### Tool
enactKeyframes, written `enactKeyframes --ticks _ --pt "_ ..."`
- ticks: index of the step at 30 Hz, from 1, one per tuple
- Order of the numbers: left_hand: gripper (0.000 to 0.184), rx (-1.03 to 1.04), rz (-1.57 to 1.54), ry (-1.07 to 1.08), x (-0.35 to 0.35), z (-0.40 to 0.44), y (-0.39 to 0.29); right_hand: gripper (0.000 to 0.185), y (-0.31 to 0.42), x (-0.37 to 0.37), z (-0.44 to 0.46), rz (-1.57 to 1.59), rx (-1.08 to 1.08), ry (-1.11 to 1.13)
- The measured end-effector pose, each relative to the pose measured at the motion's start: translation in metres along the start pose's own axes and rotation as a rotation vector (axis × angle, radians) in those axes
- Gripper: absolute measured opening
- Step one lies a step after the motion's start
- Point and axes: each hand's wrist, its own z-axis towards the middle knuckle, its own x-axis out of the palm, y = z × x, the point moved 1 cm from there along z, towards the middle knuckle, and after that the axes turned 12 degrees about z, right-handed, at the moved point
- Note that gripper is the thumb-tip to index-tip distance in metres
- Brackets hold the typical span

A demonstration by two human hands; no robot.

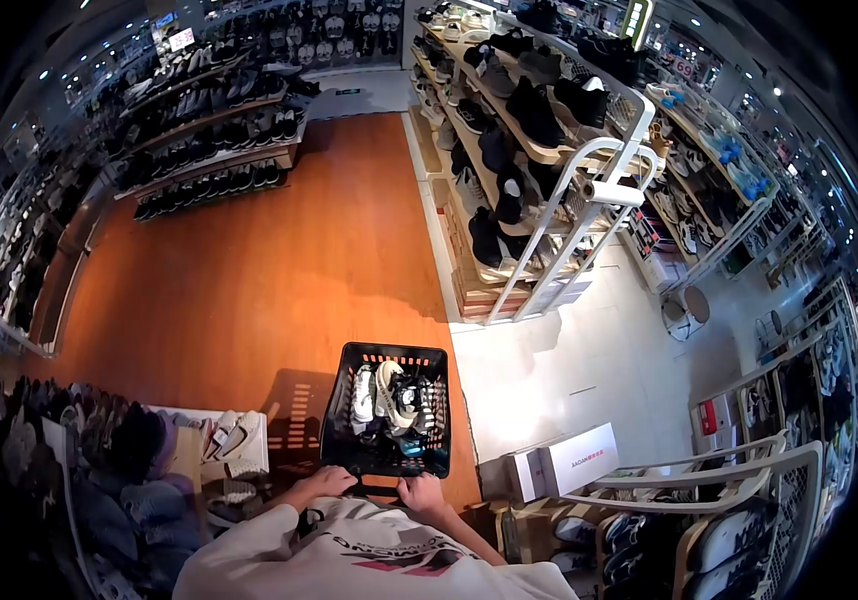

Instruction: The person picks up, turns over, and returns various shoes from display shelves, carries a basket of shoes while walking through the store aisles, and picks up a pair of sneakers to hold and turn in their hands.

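Two hands point(421, 490) on one basket handle point(380, 490)

The only view is a wide, fisheye one, worn on the head; it looks forward and steeply down over the wearer's printed shirt point(379, 550), which fills the bottom centre. The black shopping basket point(386, 410) sits close below the lens, at lower centre, seen from above into its open top. Farther off, the shoe racks rise at upper left and upper right, leaning with the curve of the lens, whose dark rim rounds off the corners. With one camera, no part is shared between views.
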Motion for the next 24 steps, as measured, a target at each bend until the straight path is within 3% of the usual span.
enactKeyframes --ticks 2,3,4,6,7,9,10,11,12,14,15,16,17,19,24 --pt "0.043 0.041 0.119 0.269 -0.04 0.017 -0.024 0.03 -0.009 -0.003 0.027 0.009 0.027 -0.032" --pt "0.053 0.012 0.225 0.198 -0.026 0.039 -0.003 0.029 -0.02 -0.002 0.036 -0.043 0.031 0.01" --pt "0.058 -0.046 0.168 0.311 -0.055 0.041 -0.025 0.029 -0.03 -0.001 0.045 -0.095 0.045 0.057" --pt "0.057 0.033 0.132 0.427 -0.088 0.058 -0.035 0.028 -0.046 -0.01 0.071 -0.09 0.086 0.107" --pt "0.053 0.139 0.14 0.131 -0.07 0.075 -0.018 0.028 -0.047 -0.017 0.088 -0.075 0.147 0.096" --pt "0.049 0.382 0.106 0.141 -0.064 0.11 0.003 0.028 -0.058 -0.022 0.109 -0.133 0.172 0.071" --pt "0.048 0.519 0.021 0.103 -0.07 0.134 0.006 0.027 -0.069 -0.026 0.133 -0.221 0.118 0.06" --pt "0.048 0.55 0.016 0.095 -0.086 0.161 0.009 0.025 -0.063 -0.03 0.154 -0.201 -0.019 -0.095" --pt "0.039 0.538 -0.026 0.1 -0.089 0.171 0.013 0.025 -0.091 -0.029 0.166 -0.449 0.311 0.207" --pt "0.04 0.328 -0.244 0.299 -0.108 0.191 0.018 0.027 -0.069 -0.037 0.201 -0.433 0.365 0.182" --pt "0.042 0.276 -0.253 0.339 -0.121 0.204 0.02 0.029 -0.082 -0.036 0.213 -0.441 0.19 0.109" --pt "0.044 0.224 -0.264 0.378 -0.133 0.216 0.022 0.029 -0.083 -0.035 0.233 -0.457 0.193 0.104" --pt "0.047 0.272 -0.17 0.355 -0.159 0.217 0.016 0.031 -0.082 -0.038 0.253 -0.365 0.353 0.155" --pt "0.057 0.143 -0.172 0.369 -0.196 0.225 0.004 0.032 -0.064 -0.044 0.287 -0.237 0.592 0.173" --pt "0.069 0.076 0.016 0.255 -0.256 0.258 0.006 0.029 -0.079 -0.032 0.353 0.098 0.67 0.16"
